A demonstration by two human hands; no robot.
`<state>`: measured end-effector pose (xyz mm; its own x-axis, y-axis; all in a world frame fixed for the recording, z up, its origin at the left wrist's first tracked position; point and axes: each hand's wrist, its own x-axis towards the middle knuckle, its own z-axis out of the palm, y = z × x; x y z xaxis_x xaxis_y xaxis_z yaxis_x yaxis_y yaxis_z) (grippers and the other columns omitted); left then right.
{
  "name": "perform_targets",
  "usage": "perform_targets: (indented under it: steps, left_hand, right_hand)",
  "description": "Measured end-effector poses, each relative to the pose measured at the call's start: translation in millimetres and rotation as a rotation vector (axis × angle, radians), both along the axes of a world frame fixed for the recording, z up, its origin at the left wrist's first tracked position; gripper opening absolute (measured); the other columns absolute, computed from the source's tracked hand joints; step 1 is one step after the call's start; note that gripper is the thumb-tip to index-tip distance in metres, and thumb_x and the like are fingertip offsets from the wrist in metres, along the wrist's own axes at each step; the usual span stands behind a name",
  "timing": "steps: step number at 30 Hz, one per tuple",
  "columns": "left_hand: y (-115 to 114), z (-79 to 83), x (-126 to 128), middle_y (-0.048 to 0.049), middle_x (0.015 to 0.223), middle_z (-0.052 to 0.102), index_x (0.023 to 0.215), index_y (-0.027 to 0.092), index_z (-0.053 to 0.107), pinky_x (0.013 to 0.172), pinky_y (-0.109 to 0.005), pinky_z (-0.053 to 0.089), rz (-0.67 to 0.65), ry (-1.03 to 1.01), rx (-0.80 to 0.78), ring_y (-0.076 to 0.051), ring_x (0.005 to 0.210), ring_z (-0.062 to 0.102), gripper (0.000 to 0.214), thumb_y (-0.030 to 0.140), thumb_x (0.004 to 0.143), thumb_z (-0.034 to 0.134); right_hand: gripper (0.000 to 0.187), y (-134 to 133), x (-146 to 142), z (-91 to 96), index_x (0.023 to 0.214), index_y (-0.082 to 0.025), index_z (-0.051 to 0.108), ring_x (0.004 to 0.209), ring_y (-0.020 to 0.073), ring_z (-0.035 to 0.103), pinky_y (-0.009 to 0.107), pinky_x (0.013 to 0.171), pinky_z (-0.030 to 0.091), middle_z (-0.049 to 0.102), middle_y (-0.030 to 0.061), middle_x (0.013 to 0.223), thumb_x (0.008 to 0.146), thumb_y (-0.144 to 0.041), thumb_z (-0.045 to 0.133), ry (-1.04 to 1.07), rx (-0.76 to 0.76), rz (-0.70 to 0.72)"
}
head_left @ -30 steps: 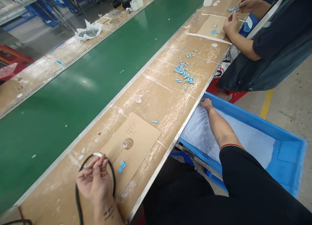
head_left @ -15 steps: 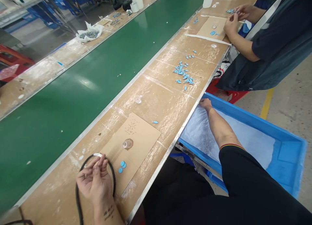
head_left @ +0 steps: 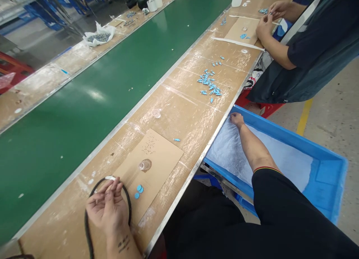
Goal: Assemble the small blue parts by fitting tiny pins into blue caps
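Note:
My left hand (head_left: 108, 208) rests palm up on the brown bench, its fingers curled round a looped black cable (head_left: 127, 201) with a white tip (head_left: 110, 177). Just right of it lie small blue discs (head_left: 138, 191) on a cardboard sheet (head_left: 153, 160), which also carries a clear round cap (head_left: 145, 164). My right hand (head_left: 237, 119) reaches down into a blue bin (head_left: 328, 169) lined with white plastic film (head_left: 232, 150). Its fingers press on the film near the bin's far corner, and I cannot see whether they hold anything.
A green conveyor belt (head_left: 98, 90) runs along the left of the bench. Several small blue parts (head_left: 209, 83) lie scattered farther up the bench. A co-worker (head_left: 308, 49) handles parts beyond them. A white bag of dark parts (head_left: 98, 36) sits across the belt.
Nothing in the hands has visibly changed; the view has only drifted slightly, and the co-worker's hands have shifted a little.

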<state>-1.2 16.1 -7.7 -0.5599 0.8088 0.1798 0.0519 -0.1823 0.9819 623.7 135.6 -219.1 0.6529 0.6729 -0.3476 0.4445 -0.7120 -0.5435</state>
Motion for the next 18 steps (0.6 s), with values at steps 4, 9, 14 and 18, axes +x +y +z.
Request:
perform_targets:
  steps: [4, 9, 14, 18]
  left_hand:
    - [0.1, -1.8, -1.7, 0.0019, 0.095, 0.077, 0.08, 0.019, 0.043, 0.07, -0.026, 0.063, -0.025, 0.027, -0.003, -0.018, 0.085, 0.079, 0.069, 0.051, 0.057, 0.1]
    - [-0.6, -4.0, -2.2, 0.0017, 0.096, 0.076, 0.079, 0.019, 0.042, 0.07, -0.026, 0.063, -0.037, 0.044, 0.017, -0.018, 0.087, 0.079, 0.065, 0.049, 0.062, 0.097]
    - [1.0, -3.5, -4.2, 0.0017, 0.09, 0.076, 0.079, 0.02, 0.045, 0.065, -0.025, 0.06, 0.007, 0.006, 0.049, -0.015, 0.078, 0.076, 0.055, 0.039, 0.062, 0.093]
    - [1.1, -2.6, -5.9, 0.0056, 0.076, 0.071, 0.077, 0.021, 0.047, 0.05, -0.02, 0.045, 0.056, -0.125, 0.031, -0.008, 0.053, 0.058, 0.043, 0.019, 0.056, 0.084]
  right_hand:
    - [0.033, -5.0, -4.9, 1.5, 0.118, -0.015, 0.07, 0.102, 0.0199, 0.073, 0.043, 0.095, 0.062, 0.075, 0.0067, 0.113, 0.102, -0.044, 0.068, 0.027, 0.016, -0.034]
    - [0.025, -5.3, -18.8, 15.0, 0.11, -0.015, 0.074, 0.102, 0.0224, 0.074, 0.043, 0.102, 0.057, 0.079, 0.0067, 0.101, 0.096, -0.036, 0.071, -0.017, 0.097, -0.101]
    - [0.042, -24.2, -29.8, 52.4, 0.128, -0.013, 0.068, 0.123, 0.0275, 0.069, 0.04, 0.11, 0.054, 0.076, 0.0149, 0.121, 0.1, -0.028, 0.041, -0.205, 0.293, -0.254]
    - [0.057, -74.0, -63.8, 89.8, 0.141, -0.016, 0.058, 0.111, 0.0285, 0.074, 0.043, 0.094, 0.062, 0.071, 0.0172, 0.123, 0.104, -0.036, 0.019, -0.319, 0.442, -0.281]
